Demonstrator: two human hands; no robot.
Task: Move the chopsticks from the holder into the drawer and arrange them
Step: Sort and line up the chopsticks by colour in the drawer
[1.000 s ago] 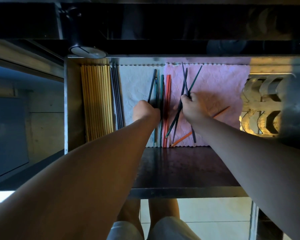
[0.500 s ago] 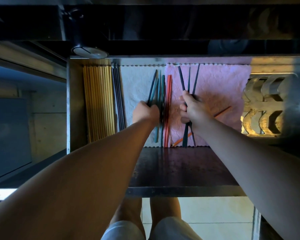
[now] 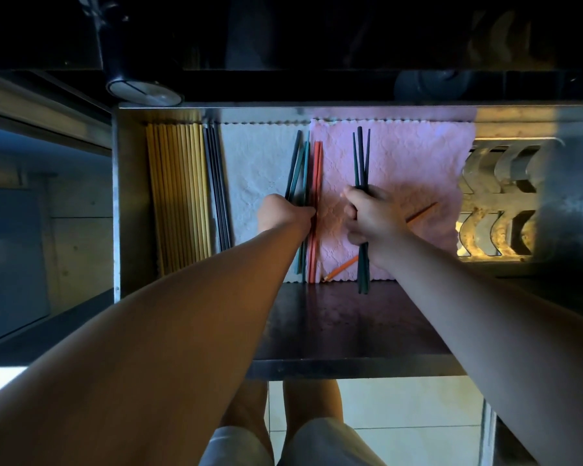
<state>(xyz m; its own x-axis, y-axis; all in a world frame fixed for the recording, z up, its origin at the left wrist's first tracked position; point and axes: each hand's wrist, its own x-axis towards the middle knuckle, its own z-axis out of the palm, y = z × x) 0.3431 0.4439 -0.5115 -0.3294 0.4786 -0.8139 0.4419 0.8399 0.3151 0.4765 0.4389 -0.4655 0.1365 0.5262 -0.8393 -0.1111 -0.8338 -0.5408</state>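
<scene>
Shiny metal drawer (image 3: pixel 334 111), textured pink cloth (image 3: pixel 418 169)

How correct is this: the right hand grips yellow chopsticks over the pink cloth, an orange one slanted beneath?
One error: the head view shows the right hand gripping dark chopsticks, not yellow, over the pink cloth, an orange chopstick slanted beneath.

Body, as seen from the head camera:
- The left forearm (image 3: pixel 169 331) and the right forearm (image 3: pixel 468 297) are bare to the wrist.
- The left grip (image 3: pixel 280 213) and the right grip (image 3: pixel 371 213) are bare hands.
- The pale grey fabric shorts (image 3: pixel 317 442) cover the thighs.
- The bare legs (image 3: pixel 312 401) show past the hem.
</scene>
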